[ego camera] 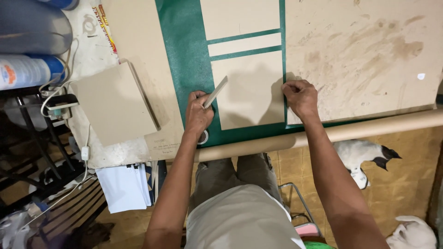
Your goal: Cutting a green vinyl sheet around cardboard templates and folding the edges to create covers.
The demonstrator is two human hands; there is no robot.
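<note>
Greyboard panel [251, 92] lies on green cloth [187, 55]; right hand [301, 96] fingers curled, pinning its edge flat; left hand [198, 115] grips flat folder tool [216, 91].

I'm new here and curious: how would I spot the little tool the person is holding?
Start at the green sheet covering the table, with tan boards glued on it. At its near edge, the left hand grips a slim flat cream stick beside the largest board. It alone is narrow, pale and tilted off the surface.

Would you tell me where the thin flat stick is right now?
The stick is in the left hand, over the green mat's lower part, beside the big cardboard piece.
</note>
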